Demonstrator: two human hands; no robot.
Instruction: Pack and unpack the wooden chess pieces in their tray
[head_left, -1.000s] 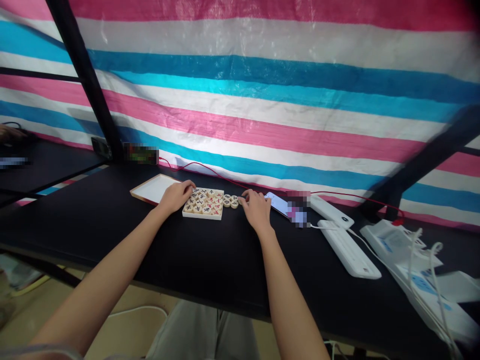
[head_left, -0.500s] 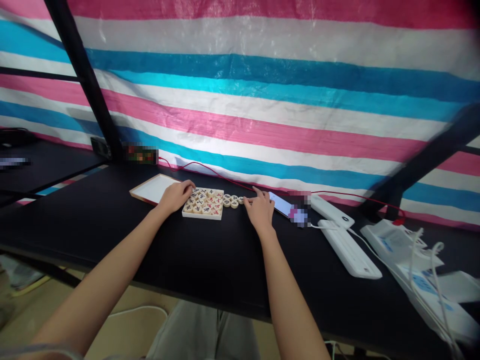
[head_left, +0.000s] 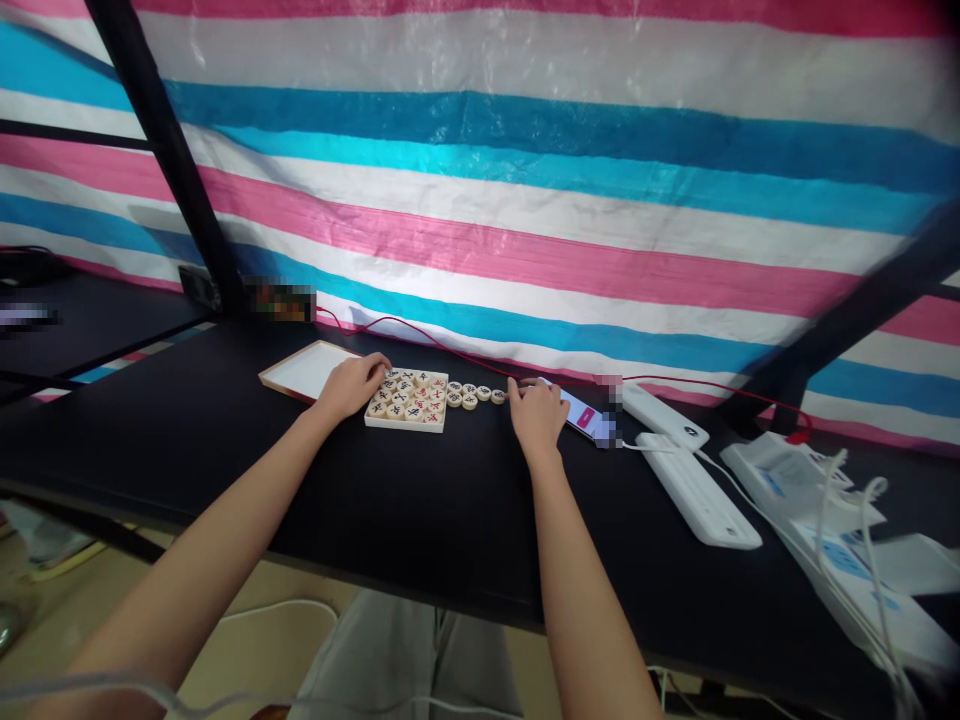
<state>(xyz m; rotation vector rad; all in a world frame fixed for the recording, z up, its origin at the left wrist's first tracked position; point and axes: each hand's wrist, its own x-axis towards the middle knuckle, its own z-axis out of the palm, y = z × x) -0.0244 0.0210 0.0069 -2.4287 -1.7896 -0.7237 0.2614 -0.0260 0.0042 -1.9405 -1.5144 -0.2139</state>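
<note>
A shallow white box (head_left: 405, 426) of Chinese chess pieces stands on the black table, round discs with black or red characters in it. My left hand (head_left: 350, 387) is curled over its left rear corner, fingertips at the rim. To the right of the box, several loose Chinese chess pieces (head_left: 469, 395) lie in short rows. At the right end of these, my right hand (head_left: 538, 415) has its fingers apart, with one finger beside the outermost piece (head_left: 498, 397). Its other fingers reach over the near end of a phone (head_left: 581, 412). Nothing shows gripped in it.
Left of the box lies a white lid or tray (head_left: 304, 370) with a light brown edge. White power banks (head_left: 701, 495) and a power strip (head_left: 832, 560) with cables are on the right. A red cable (head_left: 427, 335) runs along the back before the striped sheet (head_left: 480, 220).
My right hand has shifted right, closer over the phone, and one more loose piece shows at the row's end. My left hand stays at the box. The phone's screen shows a pink patch.
</note>
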